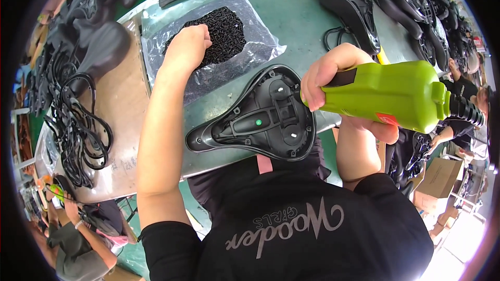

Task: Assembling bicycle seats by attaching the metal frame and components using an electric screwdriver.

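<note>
Left hand [190,46], fingers curled at the black fasteners [229,34], upper left of centre; can't tell if gripping any. Right hand [332,65] wraps green power tool [388,96], right. Centre-frame saddle [255,134] overlaps near table edge [203,169]; open tabletop [291,18] upper centre.

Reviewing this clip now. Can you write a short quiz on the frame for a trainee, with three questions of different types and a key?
1. Multiple choice: what does the right hand hold?
A) a pair of scissors
B) a green power tool
C) a cardboard box

2. True or false: the black bike saddle on the table edge nearest the person lies with its underside facing up.

3. Short answer: what is the left hand reaching to?

Key:
1. B.
2. True; its ribbed inner side shows.
3. The pile of small black pieces on clear plastic; whether the curled fingers hold any cannot be seen.
</note>
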Tool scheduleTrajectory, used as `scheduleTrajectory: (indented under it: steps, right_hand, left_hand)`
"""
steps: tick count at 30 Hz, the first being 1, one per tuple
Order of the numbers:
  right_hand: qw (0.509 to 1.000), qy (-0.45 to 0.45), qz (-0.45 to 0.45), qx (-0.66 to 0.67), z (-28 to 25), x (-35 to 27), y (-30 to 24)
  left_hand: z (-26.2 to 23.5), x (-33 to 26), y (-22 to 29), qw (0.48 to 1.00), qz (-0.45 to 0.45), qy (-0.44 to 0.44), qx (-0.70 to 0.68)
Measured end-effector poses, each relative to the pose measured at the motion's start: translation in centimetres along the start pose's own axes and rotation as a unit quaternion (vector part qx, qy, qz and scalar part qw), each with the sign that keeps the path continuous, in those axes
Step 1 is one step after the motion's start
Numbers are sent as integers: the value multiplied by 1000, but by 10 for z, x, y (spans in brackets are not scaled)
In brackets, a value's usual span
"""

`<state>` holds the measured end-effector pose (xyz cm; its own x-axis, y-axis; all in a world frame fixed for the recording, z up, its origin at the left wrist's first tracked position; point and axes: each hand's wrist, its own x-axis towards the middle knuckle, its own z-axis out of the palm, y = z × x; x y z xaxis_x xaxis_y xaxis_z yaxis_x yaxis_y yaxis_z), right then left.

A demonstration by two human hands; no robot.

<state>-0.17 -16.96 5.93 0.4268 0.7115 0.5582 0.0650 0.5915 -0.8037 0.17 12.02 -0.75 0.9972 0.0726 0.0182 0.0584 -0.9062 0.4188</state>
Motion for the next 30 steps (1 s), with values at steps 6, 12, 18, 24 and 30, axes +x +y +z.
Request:
scheduleTrajectory:
  steps: [6,12,18,24,30]
  right_hand:
    - [1000,-18,3,-11,1,1,-3]
    - [999,36,-15,-15,3,-4,-7]
    - [984,123,-125,32,-5,-10,-37]
    - [965,150,-187,111,6,3,-67]
    - [974,100,-180,92,6,3,-63]
  left_hand:
    - [-2,3,-2,1000,-13,-27,-3]
    - [-13,-2,6,984,-110,40,-134]
    - [-18,-58,60,765,-80,-27,-638]
    - [6,-113,128,607,-81,-75,-787]
    - [9,-121,138,601,-93,-76,-790]
